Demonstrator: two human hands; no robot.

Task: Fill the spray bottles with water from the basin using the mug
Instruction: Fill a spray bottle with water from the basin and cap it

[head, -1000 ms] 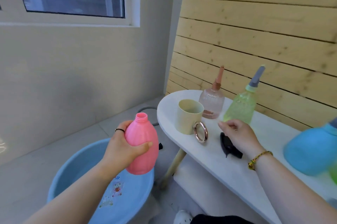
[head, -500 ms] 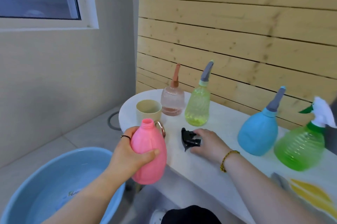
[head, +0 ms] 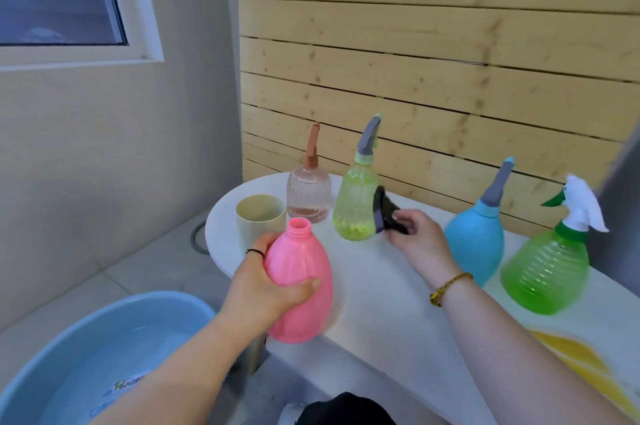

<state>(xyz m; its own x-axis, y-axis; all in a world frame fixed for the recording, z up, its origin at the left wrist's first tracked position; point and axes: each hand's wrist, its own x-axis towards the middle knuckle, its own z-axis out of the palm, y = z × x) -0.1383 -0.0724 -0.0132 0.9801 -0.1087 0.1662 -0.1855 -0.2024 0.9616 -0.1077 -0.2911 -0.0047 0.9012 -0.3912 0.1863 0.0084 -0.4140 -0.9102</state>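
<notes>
Right hand (head: 419,241) lifted black spray head (head: 386,213) off table (head: 381,293), pinching it; left hand (head: 263,293) gripped pink bottle (head: 301,286) at 8 o'clock of it. Best seated square on neck (head: 299,226), then twisted.

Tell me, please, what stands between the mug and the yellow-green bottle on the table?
The clear ribbed bottle with the brown nozzle stands between the mug and the yellow-green bottle, slightly further back, as the head view shows.
</notes>
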